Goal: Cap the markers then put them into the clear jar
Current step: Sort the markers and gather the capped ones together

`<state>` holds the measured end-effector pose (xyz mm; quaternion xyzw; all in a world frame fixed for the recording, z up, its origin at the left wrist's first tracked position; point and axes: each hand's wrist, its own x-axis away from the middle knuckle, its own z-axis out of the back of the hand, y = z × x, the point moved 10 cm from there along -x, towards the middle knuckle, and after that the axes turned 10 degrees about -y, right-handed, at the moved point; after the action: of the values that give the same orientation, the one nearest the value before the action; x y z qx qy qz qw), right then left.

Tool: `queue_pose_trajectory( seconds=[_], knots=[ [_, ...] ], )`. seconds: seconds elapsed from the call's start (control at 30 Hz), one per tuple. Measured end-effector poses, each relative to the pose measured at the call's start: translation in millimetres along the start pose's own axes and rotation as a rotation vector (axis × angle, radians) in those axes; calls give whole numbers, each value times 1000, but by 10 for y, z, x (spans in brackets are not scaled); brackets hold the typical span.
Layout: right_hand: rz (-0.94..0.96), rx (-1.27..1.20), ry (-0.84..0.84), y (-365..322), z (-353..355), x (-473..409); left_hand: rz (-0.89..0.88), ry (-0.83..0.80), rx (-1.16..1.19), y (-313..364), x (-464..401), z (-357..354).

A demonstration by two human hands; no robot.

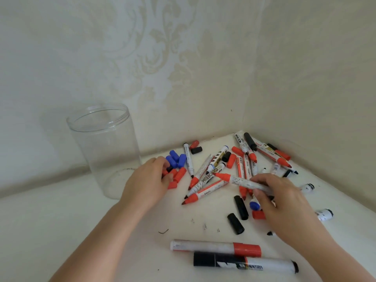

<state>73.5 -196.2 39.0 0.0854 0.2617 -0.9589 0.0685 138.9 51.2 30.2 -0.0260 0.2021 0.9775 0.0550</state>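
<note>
an uncapped red marker (242, 181) is pinched over the pile by the right hand (278, 198) while a red cap (165, 172) is fingered by the left hand (149, 183) beside the empty clear jar (105, 147), so capping is in hand and tip and cap must next be aligned.

Walls (183, 58): cream damask wallpaper, met in a corner | surface (61, 220): white, scuffed | light: soft, diffused
</note>
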Motion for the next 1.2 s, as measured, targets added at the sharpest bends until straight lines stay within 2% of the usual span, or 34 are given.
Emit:
queue_pose_trajectory(
  seconds=[0.13, 0.33, 0.43, 0.53, 0.67, 0.93, 1.03, 1.2],
  knots=[
    [0, -15, -11, 3, -24, 0, -3, -75, -47, 24, -4, -75],
    [34, -34, -40, -46, -76, 4, -93, -175, 59, -15, 124, -216],
    [63, -82, -56, -90, -82, 20, -150, -157, 125, 2, 165, -182],
    [82, -150, -63, -148, -69, 45, -229, -119, 350, 125, 197, -87],
    [94, -199, -56, -179, -65, 59, -254, -222, 736, 276, 260, -143],
    [125, -180, -74, -195, -99, 64, -220, -217, 1133, 281, 251, -131],
    [117, -203, -71, -177, -96, 59, -202, -233, 1206, 249, 240, -166],
    [129, -205, -90, -204, -108, 57, -259, -280, 1177, 323, 265, -202]
  ],
)
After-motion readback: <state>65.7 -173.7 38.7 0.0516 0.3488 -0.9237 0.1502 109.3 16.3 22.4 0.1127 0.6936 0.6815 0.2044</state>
